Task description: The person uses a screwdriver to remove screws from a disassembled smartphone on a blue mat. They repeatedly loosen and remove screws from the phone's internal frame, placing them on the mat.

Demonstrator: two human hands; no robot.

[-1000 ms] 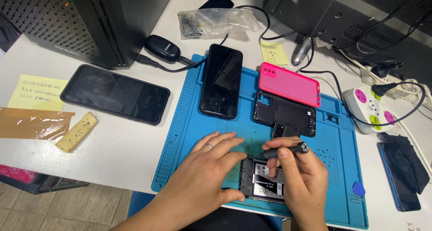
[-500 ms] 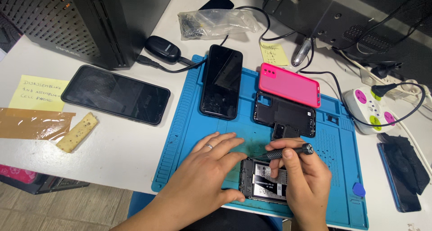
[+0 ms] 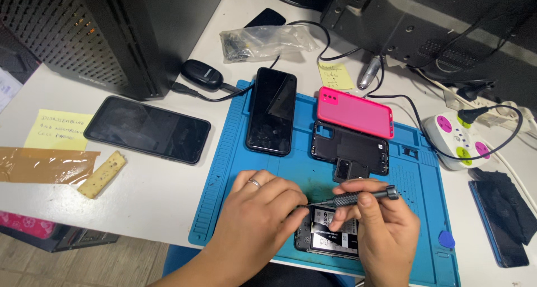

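An opened phone (image 3: 331, 235) with its back off lies near the front edge of the blue work mat (image 3: 224, 169). My left hand (image 3: 262, 220) rests flat on its left side and steadies it. My right hand (image 3: 385, 231) grips a small dark screwdriver (image 3: 358, 197), held nearly level, its tip pointing left toward the phone's top edge by my left fingers. Just behind my hands lie a black phone back cover (image 3: 351, 150) and a small black camera piece (image 3: 348, 169).
Further back on the mat lie a black phone (image 3: 273, 110), face up, and a pink case (image 3: 356, 111). Another black phone (image 3: 147, 129), sticky notes (image 3: 58, 129), tape (image 3: 45, 165) and a computer tower (image 3: 112, 35) are on the left. A power strip (image 3: 460, 140) and a dark phone (image 3: 499, 220) are on the right.
My right hand has tilted the screwdriver slightly and its tip sits closer to my left fingers. My left hand stays on the opened phone.
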